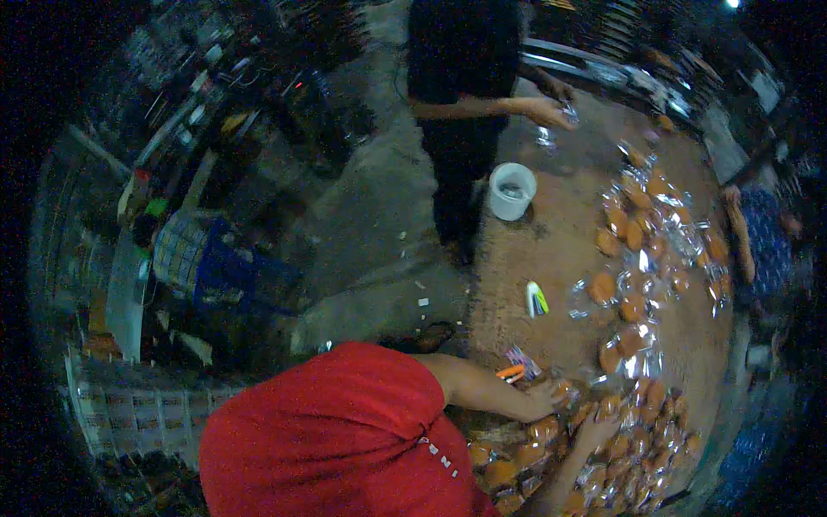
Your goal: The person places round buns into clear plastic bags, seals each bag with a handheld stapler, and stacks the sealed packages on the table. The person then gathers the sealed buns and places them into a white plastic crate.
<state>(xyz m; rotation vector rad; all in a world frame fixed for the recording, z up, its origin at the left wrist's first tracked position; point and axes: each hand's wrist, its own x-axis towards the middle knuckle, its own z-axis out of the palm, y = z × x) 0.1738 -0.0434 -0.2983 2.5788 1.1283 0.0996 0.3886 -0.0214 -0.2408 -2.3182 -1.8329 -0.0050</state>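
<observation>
Many orange-brown round pieces in clear plastic packets (642, 414) lie heaped on a brown tabletop (508, 276). My left hand (544, 400), its arm coming out of my red sleeve, has its fingers curled round one such packet (565, 393) at the heap's near left. Just to its right, my right hand (596, 428) rests among the packets, fingers pointing away from me and touching one. Blur hides how far that hand is closed. By my left hand lie an orange-and-white handheld item (511, 373) and a small striped packet (524, 360).
A white-and-lime stapler-like tool (537, 299) and a white bucket (512, 191) stand farther off. Across the table a person in dark clothes (465, 52) holds something small and shiny. Another person (762, 233) is at the right edge, one (194, 254) at far left. Stacked cartons (142, 414) stand left.
</observation>
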